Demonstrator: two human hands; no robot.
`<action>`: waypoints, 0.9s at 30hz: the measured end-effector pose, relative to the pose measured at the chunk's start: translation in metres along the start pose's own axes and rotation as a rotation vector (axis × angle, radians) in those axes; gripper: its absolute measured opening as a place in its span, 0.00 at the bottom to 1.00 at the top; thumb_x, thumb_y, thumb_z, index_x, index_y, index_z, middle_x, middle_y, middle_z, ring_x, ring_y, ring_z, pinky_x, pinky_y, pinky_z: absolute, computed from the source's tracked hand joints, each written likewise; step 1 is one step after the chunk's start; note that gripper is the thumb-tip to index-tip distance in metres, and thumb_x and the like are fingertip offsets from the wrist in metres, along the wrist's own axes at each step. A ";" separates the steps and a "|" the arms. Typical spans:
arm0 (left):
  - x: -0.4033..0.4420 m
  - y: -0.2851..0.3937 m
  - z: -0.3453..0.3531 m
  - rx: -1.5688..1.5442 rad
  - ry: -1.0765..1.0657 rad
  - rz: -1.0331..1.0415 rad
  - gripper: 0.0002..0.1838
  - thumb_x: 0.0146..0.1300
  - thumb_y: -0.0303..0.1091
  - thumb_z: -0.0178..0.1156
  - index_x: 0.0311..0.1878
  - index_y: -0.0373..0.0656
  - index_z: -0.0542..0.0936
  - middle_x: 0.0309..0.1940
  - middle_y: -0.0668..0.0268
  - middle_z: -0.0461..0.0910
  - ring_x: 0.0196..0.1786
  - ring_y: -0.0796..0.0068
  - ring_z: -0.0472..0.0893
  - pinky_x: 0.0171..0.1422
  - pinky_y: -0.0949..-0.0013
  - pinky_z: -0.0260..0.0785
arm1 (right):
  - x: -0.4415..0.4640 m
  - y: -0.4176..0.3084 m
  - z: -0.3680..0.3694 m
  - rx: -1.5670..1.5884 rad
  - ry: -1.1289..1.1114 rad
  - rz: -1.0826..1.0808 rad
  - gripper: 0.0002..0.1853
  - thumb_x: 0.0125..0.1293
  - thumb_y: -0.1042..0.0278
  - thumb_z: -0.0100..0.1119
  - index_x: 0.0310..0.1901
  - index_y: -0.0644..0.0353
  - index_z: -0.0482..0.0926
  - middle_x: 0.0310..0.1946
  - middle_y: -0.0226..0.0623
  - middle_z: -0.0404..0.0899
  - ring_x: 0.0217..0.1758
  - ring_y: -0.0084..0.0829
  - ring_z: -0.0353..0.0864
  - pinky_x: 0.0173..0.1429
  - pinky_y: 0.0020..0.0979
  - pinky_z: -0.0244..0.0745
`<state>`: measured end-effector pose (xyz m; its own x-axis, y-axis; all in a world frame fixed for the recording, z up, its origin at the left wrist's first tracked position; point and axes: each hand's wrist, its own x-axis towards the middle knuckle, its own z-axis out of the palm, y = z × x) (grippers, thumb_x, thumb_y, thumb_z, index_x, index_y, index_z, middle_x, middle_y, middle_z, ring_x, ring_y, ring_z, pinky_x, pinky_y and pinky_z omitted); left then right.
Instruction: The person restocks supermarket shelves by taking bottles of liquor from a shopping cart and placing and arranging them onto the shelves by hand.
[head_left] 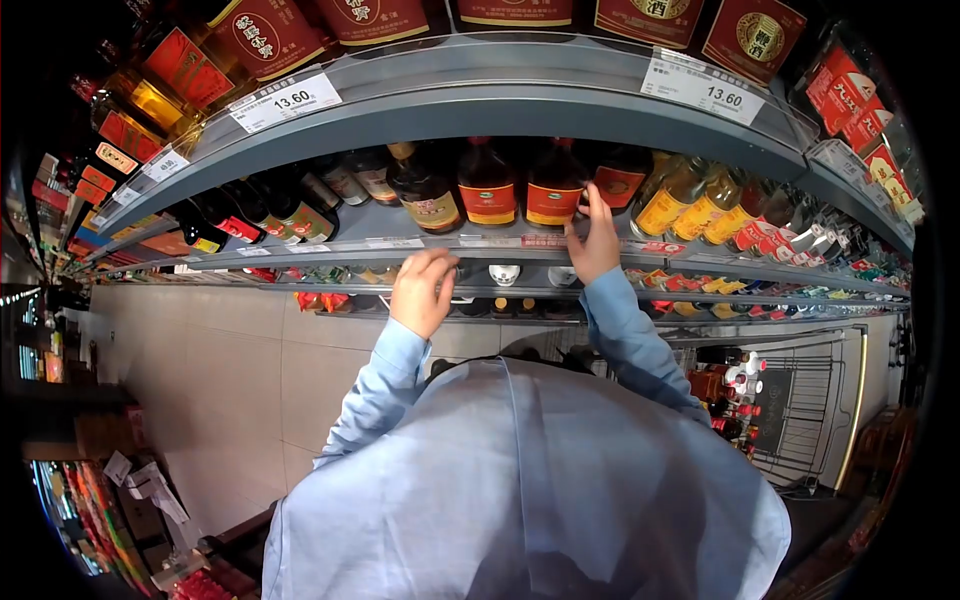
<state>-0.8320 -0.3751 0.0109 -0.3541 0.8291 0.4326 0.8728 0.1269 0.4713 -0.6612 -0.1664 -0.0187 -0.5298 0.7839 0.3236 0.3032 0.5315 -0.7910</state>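
Observation:
My right hand (596, 240) is at a dark bottle with a red and yellow label (552, 204) on the middle shelf, fingers at the right side of its label. A matching bottle (488, 203) stands just left of it. Further left is a dark bottle with a cream label (430, 208). Below that one, in front of the shelf edge, my left hand (424, 290) hangs with its fingers slightly curled, and no object shows in it. To the right of my right hand stands another dark bottle with a red label (619, 186).
An upper shelf (480, 95) with boxed bottles and 13.60 price tags overhangs the hands. Yellow-labelled bottles (665, 208) stand at right. Lower shelves hold small items. A shopping cart (815, 400) with bottles is at the lower right, on the tiled floor (230, 360).

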 end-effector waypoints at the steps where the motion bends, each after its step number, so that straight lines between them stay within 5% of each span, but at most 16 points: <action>1: -0.006 0.002 0.004 -0.031 0.007 -0.023 0.09 0.52 0.25 0.58 0.38 0.40 0.79 0.40 0.59 0.78 0.44 0.56 0.76 0.50 0.62 0.68 | 0.000 -0.001 0.000 -0.005 0.001 0.013 0.35 0.56 0.76 0.57 0.66 0.60 0.55 0.58 0.47 0.64 0.59 0.40 0.68 0.57 0.33 0.67; 4: -0.020 0.014 0.012 -0.058 0.029 -0.098 0.09 0.52 0.25 0.58 0.38 0.40 0.79 0.39 0.59 0.78 0.42 0.57 0.77 0.49 0.62 0.68 | 0.001 0.000 -0.001 -0.150 0.112 -0.169 0.34 0.56 0.77 0.57 0.65 0.60 0.55 0.56 0.47 0.65 0.59 0.40 0.68 0.58 0.34 0.66; 9: -0.038 0.031 0.014 -0.149 0.019 -0.062 0.10 0.53 0.24 0.58 0.40 0.39 0.79 0.36 0.57 0.79 0.40 0.55 0.77 0.45 0.63 0.70 | -0.027 -0.039 -0.022 0.143 0.018 -0.169 0.31 0.56 0.83 0.52 0.63 0.58 0.61 0.52 0.42 0.70 0.53 0.35 0.72 0.56 0.32 0.68; 12: -0.043 0.041 0.011 -0.393 -0.107 -0.227 0.11 0.54 0.22 0.60 0.42 0.37 0.78 0.33 0.59 0.80 0.39 0.70 0.80 0.43 0.72 0.71 | -0.058 -0.059 -0.019 0.472 -0.217 0.060 0.23 0.58 0.79 0.54 0.57 0.57 0.69 0.43 0.35 0.77 0.43 0.26 0.78 0.47 0.27 0.73; 14: -0.045 0.043 0.014 -0.725 -0.148 -0.289 0.18 0.59 0.21 0.57 0.54 0.35 0.71 0.42 0.63 0.79 0.38 0.82 0.78 0.43 0.78 0.70 | -0.084 -0.070 -0.015 0.771 -0.523 0.199 0.16 0.61 0.77 0.53 0.51 0.59 0.73 0.41 0.33 0.77 0.42 0.19 0.76 0.44 0.22 0.73; 16: -0.048 0.044 0.009 -1.047 -0.239 -0.327 0.19 0.60 0.22 0.55 0.56 0.38 0.69 0.44 0.62 0.77 0.38 0.80 0.79 0.40 0.78 0.71 | -0.102 -0.079 -0.019 0.730 -0.705 0.093 0.11 0.62 0.76 0.53 0.47 0.60 0.75 0.38 0.32 0.79 0.37 0.16 0.77 0.39 0.20 0.72; 18: -0.053 0.042 0.000 -1.069 -0.399 -0.255 0.21 0.61 0.19 0.51 0.58 0.38 0.67 0.47 0.65 0.74 0.43 0.81 0.77 0.45 0.79 0.69 | -0.116 -0.082 -0.017 0.498 -0.669 0.037 0.10 0.62 0.75 0.54 0.46 0.60 0.76 0.34 0.31 0.80 0.32 0.15 0.77 0.35 0.20 0.72; 19: -0.059 0.042 -0.004 -1.175 -0.451 -0.245 0.21 0.60 0.17 0.50 0.58 0.38 0.67 0.47 0.65 0.74 0.44 0.81 0.77 0.47 0.79 0.69 | -0.128 -0.087 -0.010 0.622 -0.539 0.032 0.11 0.62 0.75 0.54 0.47 0.60 0.75 0.31 0.31 0.80 0.30 0.16 0.77 0.34 0.20 0.71; 27: -0.132 0.031 -0.011 -1.482 -0.584 -0.494 0.17 0.59 0.17 0.53 0.53 0.36 0.70 0.44 0.63 0.77 0.45 0.76 0.78 0.51 0.73 0.72 | -0.200 -0.127 -0.004 0.313 -0.622 0.046 0.20 0.60 0.70 0.55 0.56 0.54 0.71 0.42 0.37 0.80 0.38 0.32 0.81 0.38 0.30 0.77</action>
<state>-0.7622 -0.4869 -0.0233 -0.0174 0.9907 -0.1351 -0.4517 0.1128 0.8850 -0.5901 -0.3898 0.0194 -0.9055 0.4244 0.0031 0.1429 0.3117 -0.9394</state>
